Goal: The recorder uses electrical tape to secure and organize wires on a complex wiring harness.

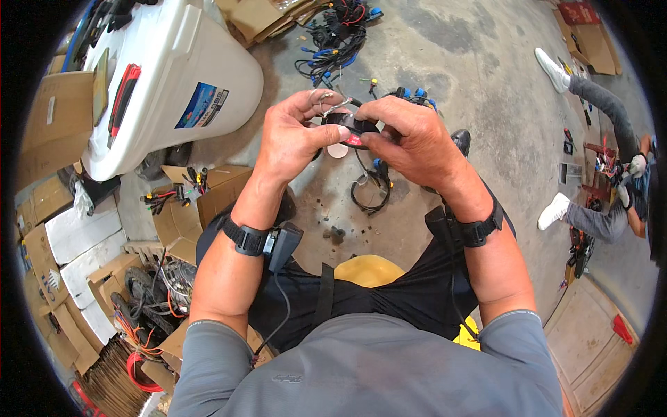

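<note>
In front of me, both hands are closed around a black rounded piece (361, 126) with a red patch on its lower side. My left hand (295, 132) pinches its left end, the thumb pressed against the piece. Thin silvery strands (336, 106) stick out by the left fingertips. My right hand (410, 135) grips the other end, thumb below and fingers curled over the top. A pale round disc (338, 150) shows just under the left thumb; I cannot tell whether it is attached. Below the hands lies a looped black cable (371, 194) with blue and yellow ends.
A large white tub (229, 76) stands at the upper left. Cardboard boxes (184, 222) and a crate of wires fill the left side. Black cables with blue connectors (333, 48) lie on the concrete floor ahead. At the right a person in grey trousers (604, 104) sits handling cables.
</note>
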Motion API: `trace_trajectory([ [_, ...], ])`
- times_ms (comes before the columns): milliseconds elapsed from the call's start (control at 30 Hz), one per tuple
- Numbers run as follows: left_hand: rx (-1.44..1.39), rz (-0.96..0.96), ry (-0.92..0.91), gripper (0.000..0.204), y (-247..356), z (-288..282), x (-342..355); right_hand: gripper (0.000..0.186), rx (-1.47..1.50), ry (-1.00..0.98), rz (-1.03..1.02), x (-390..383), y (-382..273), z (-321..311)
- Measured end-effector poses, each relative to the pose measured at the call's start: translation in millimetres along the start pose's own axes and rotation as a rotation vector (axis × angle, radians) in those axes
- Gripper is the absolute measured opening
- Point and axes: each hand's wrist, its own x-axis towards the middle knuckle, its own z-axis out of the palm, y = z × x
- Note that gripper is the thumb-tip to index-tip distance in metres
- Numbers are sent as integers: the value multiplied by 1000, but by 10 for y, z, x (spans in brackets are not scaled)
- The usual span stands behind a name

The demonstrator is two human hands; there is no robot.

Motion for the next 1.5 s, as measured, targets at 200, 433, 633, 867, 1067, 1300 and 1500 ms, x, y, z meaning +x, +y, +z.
trace_trajectory([
  [200, -43, -15, -27, 47, -57, -36, 20, 27, 25, -15, -12, 17, -9, -27],
  [433, -66, -32, -29, 46, -65, -33, 19, 23, 64, 3, 3, 16, -16, -9],
  [633, -83, 0, -19, 46, -78, -53, 33, 24, 34, -35, 107, -3, -22, -20],
  [867, -98, -18, -20, 46, -55, -44, 27, 30, 56, 31, -4, 0, 13, 19],
  [1067, -114, -20, -24, 46, -56, -38, 32, 29, 47, 33, -22, 5, 8, 21],
  [1300, -50, -42, -20, 46, -93, -70, 42, 25, 66, 3, 23, 30, -26, 0],
  [1500, -94, -78, -22, 45, -67, -36, 26, 23, 81, -10, 55, 25, -9, 13],
])
